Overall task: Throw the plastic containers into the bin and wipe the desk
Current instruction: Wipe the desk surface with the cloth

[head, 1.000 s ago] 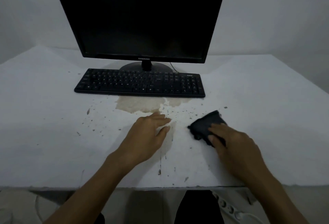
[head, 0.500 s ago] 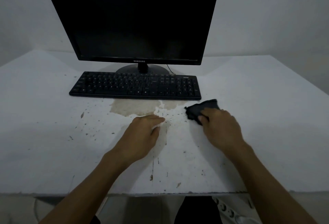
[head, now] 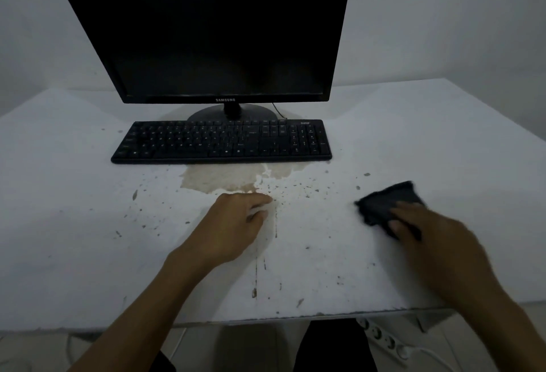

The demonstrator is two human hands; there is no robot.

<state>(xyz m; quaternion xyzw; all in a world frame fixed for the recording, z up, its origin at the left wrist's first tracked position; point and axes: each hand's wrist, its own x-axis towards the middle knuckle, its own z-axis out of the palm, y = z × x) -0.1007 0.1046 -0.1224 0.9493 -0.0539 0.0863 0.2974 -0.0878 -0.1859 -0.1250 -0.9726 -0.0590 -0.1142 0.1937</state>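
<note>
Both hands press down: right (head: 437,238) flat on cloth (head: 387,203), left (head: 236,223) loosely spread on desk (head: 88,223).

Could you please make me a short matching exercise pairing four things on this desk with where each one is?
Things:
1. cloth
2. stain
3. keyboard
4. left hand

Places:
A. directly in front of the monitor stand
B. under the right hand
C. resting on the desk, just below the stain
D. on the desk, along the keyboard's near edge

Pairs: 1-B, 2-D, 3-A, 4-C
</note>
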